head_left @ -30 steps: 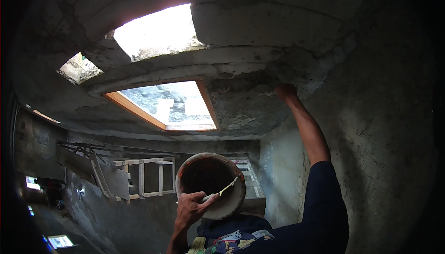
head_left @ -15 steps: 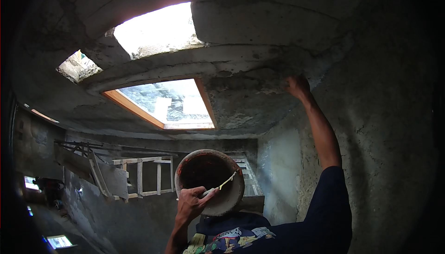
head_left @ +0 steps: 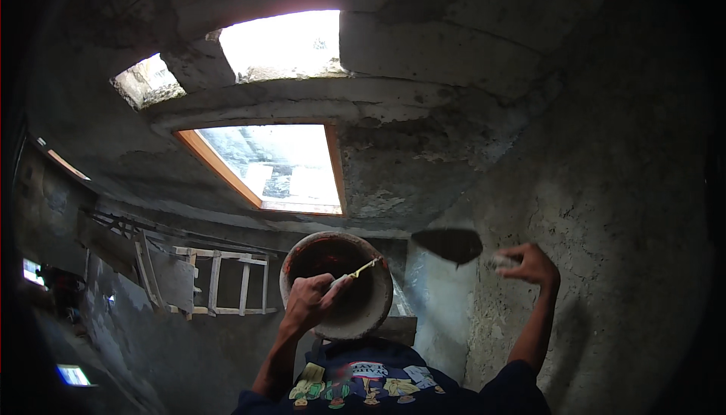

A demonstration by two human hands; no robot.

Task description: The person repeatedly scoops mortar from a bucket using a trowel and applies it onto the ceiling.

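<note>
My left hand [head_left: 312, 298] is closed on the pale, yellowish handle [head_left: 360, 270] of a round, mortar-stained bucket [head_left: 333, 324], held at my torso. The inside of the bucket looks dark with some reddish marks. My right hand [head_left: 528, 267] is closed on the pale grip of a trowel with a dark pointed blade [head_left: 445, 245]. The blade is to the right of the bucket, apart from it. A rough cement wall [head_left: 597, 211] lies to the right of my right hand.
A cracked plaster surface [head_left: 439, 44] above holds two rough bright openings [head_left: 280, 40] and a wooden-framed window [head_left: 336, 173]. Lower left stands a wooden frame with rungs [head_left: 215, 282], beside boards and bars [head_left: 174, 286]. A concrete surface [head_left: 181, 354] extends below them.
My right hand has come down from high on the plaster surface, and the trowel blade now shows beside the bucket. The bucket and left hand have shifted slightly left in view.
</note>
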